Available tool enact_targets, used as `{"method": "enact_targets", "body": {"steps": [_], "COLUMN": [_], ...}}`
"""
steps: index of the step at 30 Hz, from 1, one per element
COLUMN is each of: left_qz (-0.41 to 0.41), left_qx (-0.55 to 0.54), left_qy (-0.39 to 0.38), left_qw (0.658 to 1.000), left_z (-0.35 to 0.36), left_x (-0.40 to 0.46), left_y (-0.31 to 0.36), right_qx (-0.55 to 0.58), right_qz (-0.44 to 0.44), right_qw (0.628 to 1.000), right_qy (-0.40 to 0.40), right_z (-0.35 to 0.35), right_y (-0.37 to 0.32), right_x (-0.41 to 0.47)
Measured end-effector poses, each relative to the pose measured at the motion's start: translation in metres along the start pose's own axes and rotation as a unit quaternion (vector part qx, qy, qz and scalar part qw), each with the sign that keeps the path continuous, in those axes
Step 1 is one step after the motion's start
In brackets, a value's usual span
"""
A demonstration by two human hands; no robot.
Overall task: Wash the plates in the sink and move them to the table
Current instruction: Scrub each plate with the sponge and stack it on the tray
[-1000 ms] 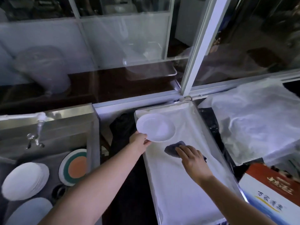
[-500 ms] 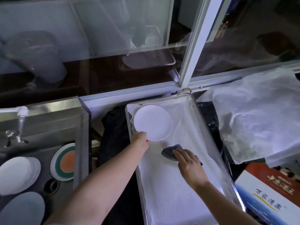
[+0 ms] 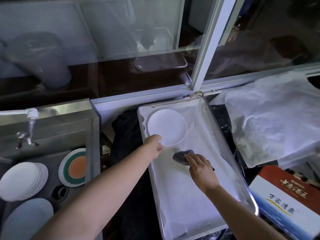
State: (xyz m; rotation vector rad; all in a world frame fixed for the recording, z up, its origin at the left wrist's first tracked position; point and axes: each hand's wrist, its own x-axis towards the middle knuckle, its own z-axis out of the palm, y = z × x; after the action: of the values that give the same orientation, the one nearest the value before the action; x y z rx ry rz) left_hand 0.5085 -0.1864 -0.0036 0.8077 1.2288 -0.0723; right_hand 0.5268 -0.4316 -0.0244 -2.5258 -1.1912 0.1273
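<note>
A white plate (image 3: 167,127) lies flat in the far left corner of a metal tray (image 3: 223,135) lined with white cloth. My left hand (image 3: 154,147) is at the plate's near rim, fingers still pinching the edge. Just to the right, my right hand (image 3: 199,165) rests on a dark grey cloth (image 3: 180,156) in the middle of the tray and holds it down. In the steel sink (image 3: 52,129) at left are a stack of white plates (image 3: 22,181), a green and orange plate (image 3: 74,168) leaning on the wall, and another white plate (image 3: 26,219).
A tap (image 3: 31,116) hangs over the sink's far side, with a drain (image 3: 59,191) below. A dark bag (image 3: 128,135) fills the gap between sink and tray. White plastic sheeting (image 3: 270,118) and a printed box (image 3: 285,201) lie right of the tray. Glass window panes stand behind.
My left hand has lowered the white plate from a tilt until it lies flat on the tray's cloth. My right hand has stayed on the grey cloth.
</note>
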Motion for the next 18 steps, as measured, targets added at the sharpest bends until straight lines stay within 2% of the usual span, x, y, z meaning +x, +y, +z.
{"method": "enact_targets", "body": {"steps": [6,11,13,18], "left_qz": [0.009,0.075,0.131,0.217], "left_qx": [0.065,0.175,0.255,0.459], "left_qy": [-0.101,-0.084,-0.055,-0.021], "left_qw": [0.993,0.978,0.956,0.861], "left_z": [-0.061,-0.150,-0.194,-0.314], "left_x": [-0.056,-0.089,-0.101,-0.137], "left_y": [-0.008,-0.031,-0.044,-0.077], "right_qx": [-0.005,-0.012,-0.014,-0.009], "right_qz": [0.006,-0.007,-0.020,-0.055], "right_qw": [1.000,1.000,1.000,0.997], "right_qy": [0.012,0.009,0.001,-0.051], "right_z": [-0.008,-0.007,-0.003,0.028], "right_y": [-0.057,-0.132,-0.167,-0.251], "right_x": [-0.009,-0.024,-0.032,-0.048]}}
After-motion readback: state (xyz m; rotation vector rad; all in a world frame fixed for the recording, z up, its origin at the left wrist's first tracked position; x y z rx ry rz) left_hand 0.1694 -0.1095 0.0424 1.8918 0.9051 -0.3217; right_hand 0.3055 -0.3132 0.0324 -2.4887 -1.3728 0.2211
